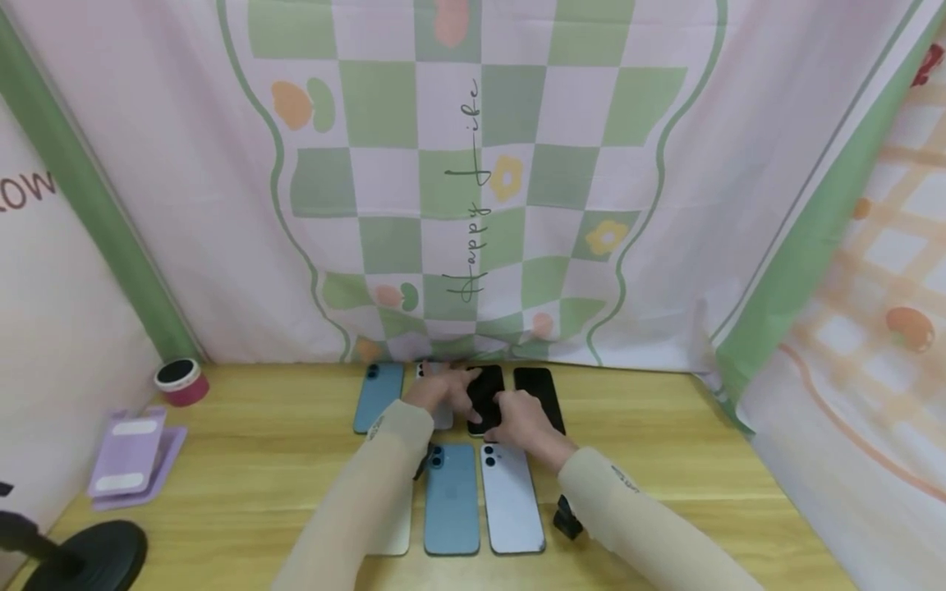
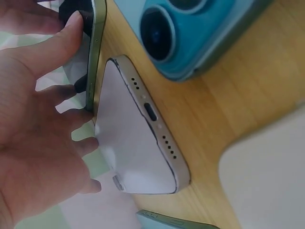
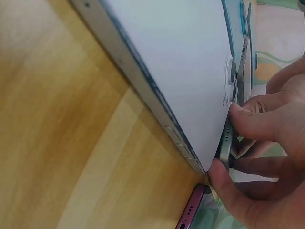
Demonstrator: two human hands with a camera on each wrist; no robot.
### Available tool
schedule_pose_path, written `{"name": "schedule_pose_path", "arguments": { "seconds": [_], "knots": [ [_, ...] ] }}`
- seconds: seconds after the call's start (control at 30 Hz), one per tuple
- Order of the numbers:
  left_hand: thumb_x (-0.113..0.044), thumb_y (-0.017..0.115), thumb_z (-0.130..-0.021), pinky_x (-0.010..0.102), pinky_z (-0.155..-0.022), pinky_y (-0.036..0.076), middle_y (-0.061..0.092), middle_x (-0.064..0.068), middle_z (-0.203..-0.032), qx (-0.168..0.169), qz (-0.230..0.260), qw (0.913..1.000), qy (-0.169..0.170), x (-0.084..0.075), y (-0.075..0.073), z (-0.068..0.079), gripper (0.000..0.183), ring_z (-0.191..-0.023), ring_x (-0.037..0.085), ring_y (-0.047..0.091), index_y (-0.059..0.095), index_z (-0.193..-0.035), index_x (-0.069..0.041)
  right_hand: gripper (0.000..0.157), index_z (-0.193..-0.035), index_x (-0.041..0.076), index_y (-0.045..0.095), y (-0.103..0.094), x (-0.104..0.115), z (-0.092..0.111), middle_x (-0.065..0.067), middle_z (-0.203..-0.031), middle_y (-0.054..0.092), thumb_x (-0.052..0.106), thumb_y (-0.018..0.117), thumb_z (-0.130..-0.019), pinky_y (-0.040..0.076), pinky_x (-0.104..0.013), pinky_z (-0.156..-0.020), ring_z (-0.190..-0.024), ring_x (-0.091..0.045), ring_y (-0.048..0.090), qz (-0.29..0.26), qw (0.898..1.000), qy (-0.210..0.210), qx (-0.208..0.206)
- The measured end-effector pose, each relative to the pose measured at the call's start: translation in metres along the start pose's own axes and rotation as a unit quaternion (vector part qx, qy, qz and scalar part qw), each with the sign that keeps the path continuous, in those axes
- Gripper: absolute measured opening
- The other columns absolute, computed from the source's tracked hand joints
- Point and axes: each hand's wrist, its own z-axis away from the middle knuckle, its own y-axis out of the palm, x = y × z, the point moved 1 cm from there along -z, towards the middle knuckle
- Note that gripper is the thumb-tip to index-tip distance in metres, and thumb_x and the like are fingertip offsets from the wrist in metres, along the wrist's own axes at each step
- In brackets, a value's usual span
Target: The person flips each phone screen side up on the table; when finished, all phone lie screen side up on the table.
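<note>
In the head view, a black-screened phone lies face up in the back row between both hands. My left hand touches its left side; in the left wrist view the thumb rests on its screen, the other fingers spread. My right hand grips its near right corner, its green edge between thumb and finger. A white phone lies face down under my left hand, partly hidden. Closer to me are a blue phone and another white phone, both face down.
A blue phone ends the back row at left, a second black-screened phone at right. My left sleeve partly covers a pale phone. A purple stand, pink round container and black base stand at left.
</note>
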Motion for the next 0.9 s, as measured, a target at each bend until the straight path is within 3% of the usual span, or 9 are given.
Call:
{"name": "schedule_pose_path", "arguments": {
  "seconds": [0.17,0.4,0.57,0.7,0.9],
  "knots": [
    [-0.047,0.075,-0.092,0.068,-0.13,-0.004,0.015,0.003,-0.177,-0.002,0.001,1.0,0.007,0.0,0.002,-0.002,0.09,-0.166,0.033,0.003,0.027,-0.166,-0.029,0.044,-0.11,-0.001,0.074,-0.001,-0.001,-0.001,-0.02,-0.111,0.076,0.025,0.091,-0.079,0.061,-0.047,-0.09,-0.1,-0.033,0.072,0.027,1.0,-0.006,0.0],
    [-0.046,0.072,-0.095,0.068,-0.13,-0.003,0.012,0.002,-0.178,0.004,0.001,1.0,0.0,-0.001,0.004,-0.01,0.087,-0.166,0.036,0.002,0.026,-0.166,-0.029,0.061,-0.14,0.006,0.065,0.002,-0.003,0.001,-0.019,-0.157,0.052,0.028,0.085,-0.086,0.05,-0.058,-0.111,-0.139,-0.044,0.053,0.064,0.998,-0.016,0.009],
    [-0.047,0.07,-0.095,0.067,-0.131,-0.001,0.01,0.0,-0.178,0.007,-0.011,0.9999,-0.009,0.001,0.003,-0.011,0.085,-0.166,0.036,0.002,0.025,-0.166,-0.03,0.054,-0.138,0.009,0.067,0.004,-0.003,0.001,-0.019,-0.158,0.052,0.029,0.081,-0.09,0.048,-0.058,-0.113,-0.142,-0.044,0.052,0.058,0.998,-0.027,0.016],
    [-0.044,0.073,-0.093,0.069,-0.13,0.002,0.015,0.002,-0.177,-0.005,0.008,0.9999,0.011,0.006,-0.003,-0.009,0.087,-0.165,0.038,0.007,0.028,-0.165,-0.026,0.051,-0.134,0.007,0.07,0.002,0.0,-0.001,-0.021,-0.155,0.054,0.028,0.082,-0.089,0.054,-0.056,-0.107,-0.138,-0.045,0.055,0.057,0.997,-0.049,0.013],
    [-0.045,0.078,-0.086,0.074,-0.126,0.009,0.032,0.003,-0.172,-0.035,0.026,0.9986,0.03,0.031,-0.004,-0.02,0.093,-0.16,0.042,0.024,0.031,-0.164,-0.027,0.045,-0.132,0.002,0.07,0.006,0.006,-0.006,-0.024,-0.15,0.058,0.021,0.077,-0.092,0.06,-0.053,-0.095,-0.134,-0.045,0.06,0.033,0.992,-0.121,-0.01]
  ]
}}
